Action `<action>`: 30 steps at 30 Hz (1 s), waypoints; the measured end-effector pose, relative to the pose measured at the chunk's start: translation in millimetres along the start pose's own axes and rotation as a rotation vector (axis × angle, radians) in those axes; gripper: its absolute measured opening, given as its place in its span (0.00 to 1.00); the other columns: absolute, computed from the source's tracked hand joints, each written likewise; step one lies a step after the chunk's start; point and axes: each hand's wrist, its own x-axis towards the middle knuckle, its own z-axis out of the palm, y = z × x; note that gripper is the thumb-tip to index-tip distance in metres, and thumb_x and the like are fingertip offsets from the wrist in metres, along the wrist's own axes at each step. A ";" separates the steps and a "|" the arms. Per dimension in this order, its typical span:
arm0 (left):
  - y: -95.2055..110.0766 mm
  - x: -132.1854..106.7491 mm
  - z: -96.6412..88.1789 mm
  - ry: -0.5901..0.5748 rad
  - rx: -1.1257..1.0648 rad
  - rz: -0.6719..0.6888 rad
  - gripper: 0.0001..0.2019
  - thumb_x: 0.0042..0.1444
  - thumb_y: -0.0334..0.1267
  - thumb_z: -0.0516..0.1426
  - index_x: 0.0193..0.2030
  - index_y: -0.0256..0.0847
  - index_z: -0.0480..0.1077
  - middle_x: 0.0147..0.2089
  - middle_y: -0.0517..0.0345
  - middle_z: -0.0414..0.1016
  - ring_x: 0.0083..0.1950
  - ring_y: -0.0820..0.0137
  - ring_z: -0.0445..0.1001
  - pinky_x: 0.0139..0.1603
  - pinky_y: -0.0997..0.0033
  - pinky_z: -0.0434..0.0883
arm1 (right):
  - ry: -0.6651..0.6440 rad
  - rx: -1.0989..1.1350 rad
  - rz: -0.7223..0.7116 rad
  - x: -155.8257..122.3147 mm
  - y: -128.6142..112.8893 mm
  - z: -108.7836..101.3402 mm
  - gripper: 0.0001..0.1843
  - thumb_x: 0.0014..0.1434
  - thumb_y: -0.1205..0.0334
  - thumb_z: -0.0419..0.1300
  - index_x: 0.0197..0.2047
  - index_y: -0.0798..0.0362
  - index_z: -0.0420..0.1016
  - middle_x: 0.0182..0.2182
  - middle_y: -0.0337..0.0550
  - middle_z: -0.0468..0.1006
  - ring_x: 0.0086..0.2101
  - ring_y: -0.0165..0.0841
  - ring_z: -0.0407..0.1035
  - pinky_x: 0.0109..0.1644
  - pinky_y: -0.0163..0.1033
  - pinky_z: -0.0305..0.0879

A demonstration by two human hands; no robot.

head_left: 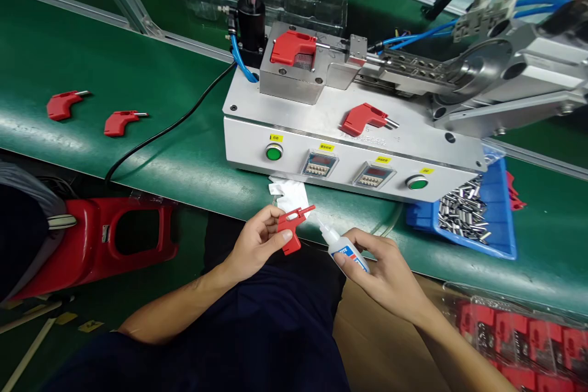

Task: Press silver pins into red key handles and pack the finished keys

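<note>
Red part pinched, left fingers; bottle tilted, right fingers.

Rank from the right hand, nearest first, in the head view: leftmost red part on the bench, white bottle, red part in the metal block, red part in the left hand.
1. White bottle: in the right hand.
2. Held red part: in the left hand, left of the bottle.
3. Seated red part: in the metal block, farther ahead.
4. Leftmost red part: on the bench.
</note>
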 end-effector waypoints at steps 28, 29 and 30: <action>-5.0 -7.9 -0.1 -0.002 0.093 0.097 0.13 0.63 0.47 0.66 0.45 0.41 0.72 0.40 0.56 0.79 0.40 0.67 0.78 0.43 0.71 0.75 | 0.012 0.001 -0.007 1.0 -2.1 3.2 0.19 0.68 0.47 0.56 0.30 0.51 0.71 0.21 0.36 0.69 0.23 0.29 0.60 0.27 0.35 0.55; -5.1 -8.1 -0.3 0.000 0.095 0.097 0.13 0.63 0.47 0.66 0.45 0.41 0.72 0.40 0.56 0.79 0.39 0.67 0.78 0.43 0.71 0.75 | 0.014 0.001 -0.008 0.9 -2.2 3.2 0.20 0.68 0.47 0.56 0.30 0.51 0.71 0.21 0.36 0.69 0.23 0.29 0.60 0.27 0.35 0.55; -5.2 -8.3 -0.5 0.001 0.097 0.097 0.13 0.63 0.47 0.66 0.45 0.41 0.72 0.40 0.56 0.79 0.39 0.67 0.78 0.43 0.71 0.75 | 0.013 0.001 -0.010 0.9 -2.3 3.1 0.19 0.68 0.48 0.56 0.30 0.51 0.71 0.21 0.36 0.69 0.23 0.29 0.60 0.27 0.35 0.55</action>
